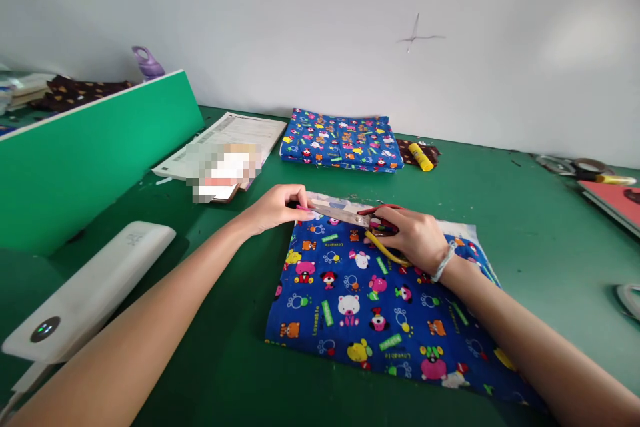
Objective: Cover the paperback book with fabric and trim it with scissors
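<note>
A blue cloth with cartoon animals (350, 307) lies on the green table, its pale underside showing along the far edge. My left hand (281, 208) pinches the cloth's far left corner between thumb and fingers. In my right hand (415, 235) are scissors (343, 215) with red and yellow handles. Their blades point left along the cloth's far edge, and the tips reach close to my left fingertips. Whether the blades are fully closed is hard to tell. A pale band circles my right wrist.
Behind the cloth sits a folded stack of the same fabric (343, 140), with a yellow glue stick (421, 157) beside it. Papers (215, 140) lie at back left, near a green divider (110, 147). A white power bank (95, 287) rests left; a red book (615, 200) lies right.
</note>
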Tool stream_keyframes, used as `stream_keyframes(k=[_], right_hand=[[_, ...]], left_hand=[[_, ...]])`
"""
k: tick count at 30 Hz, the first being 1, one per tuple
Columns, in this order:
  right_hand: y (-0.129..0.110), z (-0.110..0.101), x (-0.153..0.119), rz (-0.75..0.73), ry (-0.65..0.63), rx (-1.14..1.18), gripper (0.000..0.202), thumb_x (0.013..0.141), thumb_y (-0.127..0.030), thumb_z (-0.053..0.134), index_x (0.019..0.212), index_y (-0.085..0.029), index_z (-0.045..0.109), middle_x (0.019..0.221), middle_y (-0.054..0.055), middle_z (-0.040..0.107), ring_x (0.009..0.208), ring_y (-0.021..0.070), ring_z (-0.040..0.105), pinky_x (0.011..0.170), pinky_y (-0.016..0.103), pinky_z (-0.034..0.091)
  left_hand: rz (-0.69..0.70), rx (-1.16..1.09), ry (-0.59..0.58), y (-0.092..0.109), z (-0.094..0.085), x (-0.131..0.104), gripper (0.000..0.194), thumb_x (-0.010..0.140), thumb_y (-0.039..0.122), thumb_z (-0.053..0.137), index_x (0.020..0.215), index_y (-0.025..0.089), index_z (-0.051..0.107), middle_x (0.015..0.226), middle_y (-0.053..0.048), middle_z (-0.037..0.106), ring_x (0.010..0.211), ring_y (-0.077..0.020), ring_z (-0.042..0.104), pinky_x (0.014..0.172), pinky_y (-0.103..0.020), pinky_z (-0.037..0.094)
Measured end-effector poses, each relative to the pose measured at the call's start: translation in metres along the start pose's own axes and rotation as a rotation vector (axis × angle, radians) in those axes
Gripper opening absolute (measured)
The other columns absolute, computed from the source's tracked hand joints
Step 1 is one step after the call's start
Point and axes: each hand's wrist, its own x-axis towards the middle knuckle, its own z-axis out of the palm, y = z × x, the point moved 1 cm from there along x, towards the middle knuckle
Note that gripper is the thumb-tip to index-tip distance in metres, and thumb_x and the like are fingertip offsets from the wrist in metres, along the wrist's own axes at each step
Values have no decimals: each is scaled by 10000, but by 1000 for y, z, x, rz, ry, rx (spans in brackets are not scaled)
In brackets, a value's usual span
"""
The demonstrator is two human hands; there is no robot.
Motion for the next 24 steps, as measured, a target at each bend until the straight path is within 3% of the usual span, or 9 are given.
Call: stream_keyframes(k=[4, 8, 11, 14, 19, 24], right_hand=[[0, 1, -1, 25, 34, 80, 366, 855, -527, 587, 1073, -235, 624, 982, 40, 728, 776, 211, 696, 583, 286, 491], [5, 1, 1, 192, 167, 231, 374, 825, -526, 616, 1051, -229, 612, 910, 48, 707, 733, 198, 666, 620, 293, 510], [10, -3, 4, 200, 216, 222, 441, 813, -522, 616, 1107, -198, 564, 1040, 106, 669, 895, 250, 637, 759, 363, 522], [13, -10, 6, 147, 189, 186, 497, 825, -507, 600, 1198, -190, 510, 1183, 140, 613, 1056, 289, 575, 897, 425, 476], [9, -17, 16, 200, 56, 250, 456, 820, -500, 613, 1175, -220, 557, 972, 72, 675, 810, 223, 640, 687, 324, 506], [-7, -12, 32, 72, -20, 258, 462, 791, -505, 653, 1140, -211, 587, 973, 61, 684, 788, 196, 643, 688, 304, 503]], left_hand=[[1, -13, 1, 0, 0, 0, 289, 674, 305, 763, 684, 169, 508, 878, -37, 681, 842, -175, 649, 751, -320, 501], [14, -40, -13, 0, 0, 0, 281, 686, 291, 758, 676, 168, 506, 899, -60, 705, 895, -202, 664, 781, -341, 509], [15, -64, -12, 0, 0, 0, 283, 688, 281, 759, 677, 168, 500, 918, -83, 715, 913, -216, 668, 781, -348, 508], [25, -55, -9, 1, 1, 0, 279, 686, 288, 763, 683, 165, 512, 907, -85, 712, 902, -215, 667, 774, -343, 503], [25, -40, 22, 0, 1, 0, 303, 658, 297, 780, 675, 164, 508, 855, -71, 699, 837, -197, 660, 736, -330, 500], [27, -46, 29, -4, 0, 1, 324, 649, 286, 783, 666, 172, 480, 802, -32, 670, 861, -190, 659, 741, -310, 494]])
